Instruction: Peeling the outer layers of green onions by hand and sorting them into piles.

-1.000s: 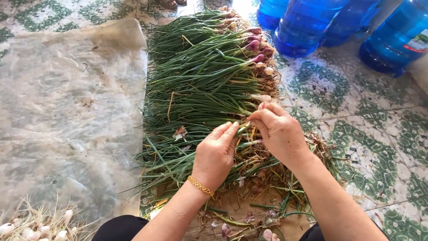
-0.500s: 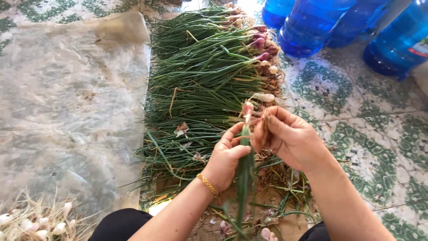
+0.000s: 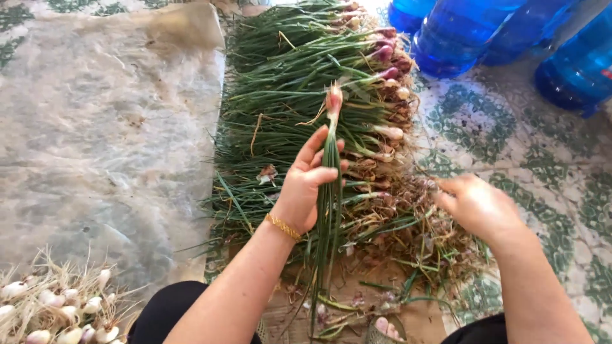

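At far left, a heap of pale trimmed bulbs (image 3: 54, 309) with wispy roots lies at the lower edge of a translucent plastic sheet (image 3: 102, 127) spread over the patterned floor; the sheet seems laid down to keep cleaned produce off the tiles (image 3: 510, 137). Right of it, a broad pile of green shallot plants (image 3: 299, 95) lies in rows, stalks pointing left and purple-pink bulbs lined up along the right edge, an arrangement that probably puts each bulb within easy reach.

At centre, the person's left hand (image 3: 306, 188), a gold bracelet (image 3: 283, 226) at the wrist, holds a single shallot plant (image 3: 330, 191) upright; the fingers are wrapped round the long green stalks, thumb across them, so the pinkish bulb stands clear above the fist and the leaves hang down toward the lap. Below it, loose leaf scraps (image 3: 350, 306) litter a brown board.

Further right, the right hand (image 3: 475, 204) hovers over a tangle of dry roots and husks (image 3: 408, 216), apart from the held plant; its fingers are partly curled and loosely together, and whether they pinch any debris cannot be told. At top right, several blue water bottles (image 3: 472, 32) stand on the tiled floor, well apart from the work.
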